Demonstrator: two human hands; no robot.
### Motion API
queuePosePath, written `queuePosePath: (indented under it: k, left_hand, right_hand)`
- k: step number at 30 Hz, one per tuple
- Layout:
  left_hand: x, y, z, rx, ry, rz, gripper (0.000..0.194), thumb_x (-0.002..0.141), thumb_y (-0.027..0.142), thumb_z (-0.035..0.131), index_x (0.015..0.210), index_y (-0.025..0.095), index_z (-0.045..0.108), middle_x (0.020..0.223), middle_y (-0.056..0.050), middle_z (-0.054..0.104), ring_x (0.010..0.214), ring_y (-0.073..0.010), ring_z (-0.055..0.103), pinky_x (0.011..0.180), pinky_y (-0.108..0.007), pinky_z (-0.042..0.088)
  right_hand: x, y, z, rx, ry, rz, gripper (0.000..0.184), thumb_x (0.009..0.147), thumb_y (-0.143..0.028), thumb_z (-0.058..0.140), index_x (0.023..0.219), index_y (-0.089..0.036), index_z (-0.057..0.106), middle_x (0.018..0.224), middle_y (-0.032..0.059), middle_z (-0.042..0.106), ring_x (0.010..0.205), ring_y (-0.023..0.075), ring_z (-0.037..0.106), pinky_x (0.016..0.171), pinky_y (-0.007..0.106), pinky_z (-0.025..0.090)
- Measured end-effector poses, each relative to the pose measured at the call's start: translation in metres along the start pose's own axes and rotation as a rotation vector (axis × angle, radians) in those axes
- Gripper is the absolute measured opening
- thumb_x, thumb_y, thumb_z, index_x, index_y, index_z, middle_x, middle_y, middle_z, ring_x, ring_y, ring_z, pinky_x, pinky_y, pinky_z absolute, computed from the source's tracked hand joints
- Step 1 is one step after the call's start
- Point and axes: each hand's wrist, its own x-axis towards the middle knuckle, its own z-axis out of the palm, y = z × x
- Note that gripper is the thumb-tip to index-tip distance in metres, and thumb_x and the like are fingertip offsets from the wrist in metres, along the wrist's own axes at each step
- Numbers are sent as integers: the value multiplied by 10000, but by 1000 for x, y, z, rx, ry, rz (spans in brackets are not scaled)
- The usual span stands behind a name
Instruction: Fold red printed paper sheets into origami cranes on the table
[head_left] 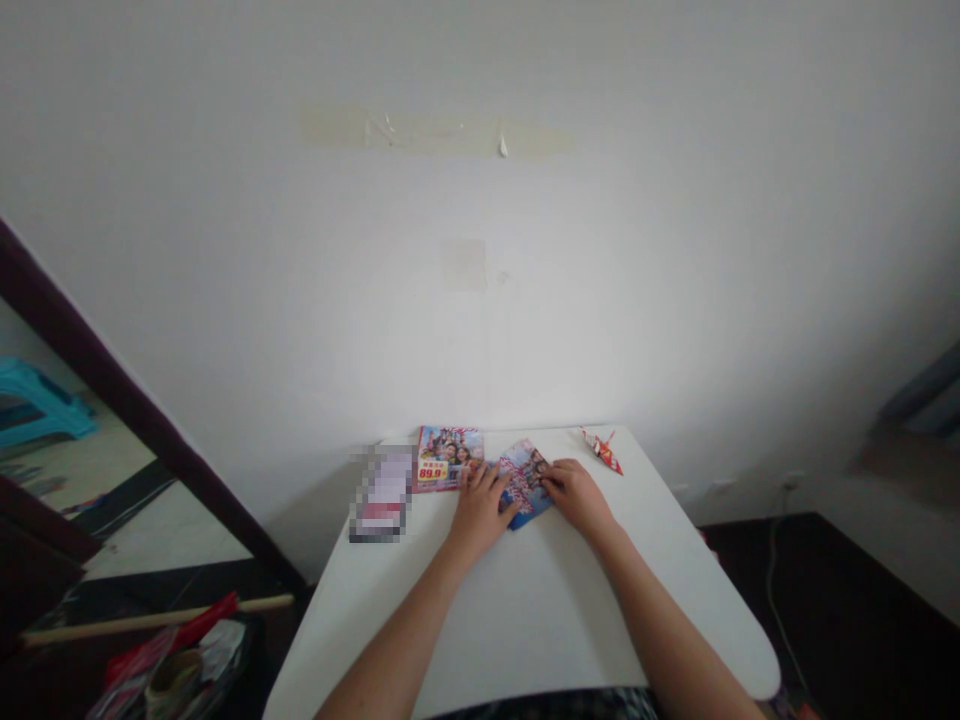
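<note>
A folded piece of printed paper [526, 485], blue and red with small pictures of people, lies on the white table [544, 590] between my hands. My left hand [481, 507] rests at its left edge, fingers spread flat and the thumb touching the paper's lower part. Those fingertips also reach the right side of a flat printed flyer [448, 452] marked 89.9. At the folded paper's right edge, my right hand [576, 492] has its fingers closed on the paper. A red and white folded paper crane [604, 452] sits beyond my right hand.
A blurred-out phone-like object [382, 495] lies at the table's left edge. The white wall [480, 350] stands right behind the table. On the floor at left are a wooden stick [262, 603] and a bin with rubbish [180, 680]. A cable [772, 570] hangs at right.
</note>
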Motion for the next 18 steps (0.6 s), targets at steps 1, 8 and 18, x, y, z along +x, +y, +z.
queuePosePath:
  k: [1,8,18]
  left_hand:
    - [-1,0,-1,13,-5,2,484,900,416,608,1360,267,587,1499,-97,527,1444,-330,379,1222,-641,150]
    - [-2,8,-10,21,-101,49,432,948,340,526,1379,344,559,1513,-51,521,1453,-296,381,1195,-720,36]
    - [-2,14,-5,63,-57,-6,400,982,394,451,1362,470,552,1550,6,476,1518,-335,223,1136,-774,-61]
  right_hand:
    - [0,0,-1,-12,5,-1,196,917,-243,574,920,-222,769,921,71,721,950,220,624,895,340,484]
    - [-3,-4,6,-56,38,1,238,947,-256,527,1047,-213,738,1067,96,692,1030,220,608,940,347,489]
    - [-11,-10,29,-242,-53,-12,435,1005,-278,409,1419,-216,526,1480,136,512,1372,293,450,1149,517,343]
